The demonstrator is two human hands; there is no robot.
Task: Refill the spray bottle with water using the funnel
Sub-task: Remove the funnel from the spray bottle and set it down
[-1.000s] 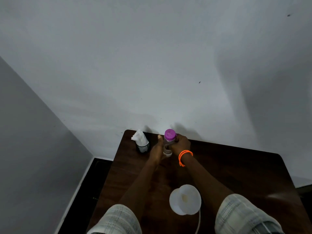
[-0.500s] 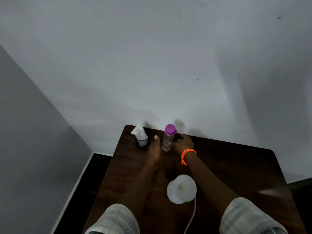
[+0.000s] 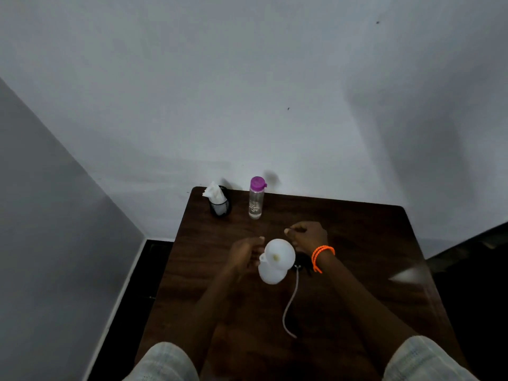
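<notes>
A white funnel (image 3: 278, 255) sits in the neck of the white spray bottle (image 3: 270, 274) at the middle of the dark wooden table (image 3: 357, 243). My left hand (image 3: 243, 254) is curled against the bottle's left side; whether it grips is hidden. My right hand (image 3: 309, 235), with an orange bracelet, hovers just behind and right of the funnel with fingers curled and nothing in it. A clear water bottle (image 3: 256, 200) with a purple cap stands upright and alone at the table's far edge. The black spray head (image 3: 302, 266) lies right of the spray bottle, its white tube (image 3: 290, 301) trailing toward me.
A black mesh cup (image 3: 220, 206) stuffed with white tissue stands at the far left corner, left of the water bottle. White walls close in behind and to the left. The table's left edge drops to a dark floor (image 3: 132, 298).
Both hands have let go of the purple-capped water bottle, which stays at the far edge, and have drawn back toward me to the funnel and spray bottle.
</notes>
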